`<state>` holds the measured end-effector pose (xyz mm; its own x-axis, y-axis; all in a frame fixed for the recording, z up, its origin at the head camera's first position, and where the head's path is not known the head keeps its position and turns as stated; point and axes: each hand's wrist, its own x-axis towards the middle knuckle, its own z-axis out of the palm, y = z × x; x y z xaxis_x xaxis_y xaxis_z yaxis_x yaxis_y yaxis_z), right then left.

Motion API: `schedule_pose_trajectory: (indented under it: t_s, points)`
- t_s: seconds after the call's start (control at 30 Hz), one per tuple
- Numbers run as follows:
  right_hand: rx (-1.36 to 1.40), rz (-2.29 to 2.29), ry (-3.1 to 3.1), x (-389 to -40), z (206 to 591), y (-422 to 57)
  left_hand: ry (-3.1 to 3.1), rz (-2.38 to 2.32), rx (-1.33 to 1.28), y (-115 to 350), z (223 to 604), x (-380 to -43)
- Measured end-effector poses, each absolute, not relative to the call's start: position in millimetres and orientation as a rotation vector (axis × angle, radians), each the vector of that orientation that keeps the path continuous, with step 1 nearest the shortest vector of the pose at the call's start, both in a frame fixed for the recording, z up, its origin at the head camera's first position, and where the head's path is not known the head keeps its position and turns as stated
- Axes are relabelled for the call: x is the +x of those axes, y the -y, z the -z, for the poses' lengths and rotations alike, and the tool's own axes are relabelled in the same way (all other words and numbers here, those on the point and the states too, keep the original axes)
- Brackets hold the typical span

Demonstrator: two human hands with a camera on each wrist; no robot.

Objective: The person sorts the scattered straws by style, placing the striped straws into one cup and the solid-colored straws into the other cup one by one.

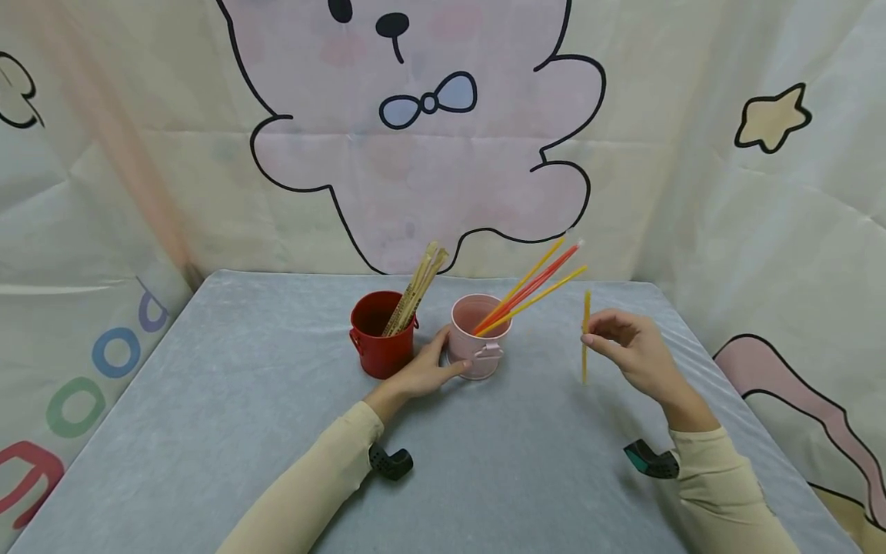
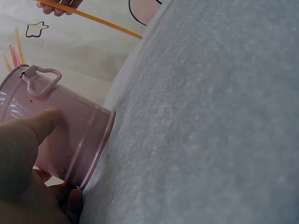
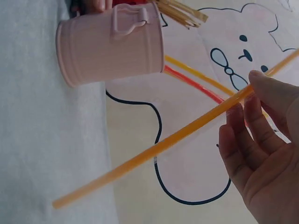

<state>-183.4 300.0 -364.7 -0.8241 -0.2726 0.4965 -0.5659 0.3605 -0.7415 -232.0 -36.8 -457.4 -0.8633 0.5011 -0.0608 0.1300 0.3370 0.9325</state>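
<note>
Between thumb and fingertips, my right hand [image 1: 633,350] pinches a thin yellow-orange straw [image 1: 585,362], upright above the table's right side. It looks like a translucent tube in the right wrist view. My left hand [image 1: 425,368] grips the small pink bucket [image 1: 465,346], its thumb across the front and fingers around the left side. Several yellow and red straws [image 1: 536,281] lean rightward out of that bucket. Left of it stands a red bucket [image 1: 381,358] with several tan sticks [image 1: 418,288] leaning inside; dark print shows on them.
A light grey-blue cloth [image 1: 228,385] covers the table. Behind it hangs a cream backdrop [image 1: 644,115] with a cartoon bear, and similar printed sheets hang at both sides. A small black device [image 1: 391,462] is on the left wrist and another [image 1: 651,460] on the right.
</note>
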Motion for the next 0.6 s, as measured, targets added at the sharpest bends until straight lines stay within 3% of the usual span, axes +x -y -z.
schedule_pose_trajectory:
  t_s: [0.3,0.6]
  points:
    - [0.704,-1.807,2.032,-174.9,354.4,-297.5,-2.277,-1.534,0.547,34.5,457.0,-232.9]
    - [0.84,-2.087,1.625,-181.9,330.4,-284.5,-2.254,-1.563,0.513,33.8,452.8,-229.4]
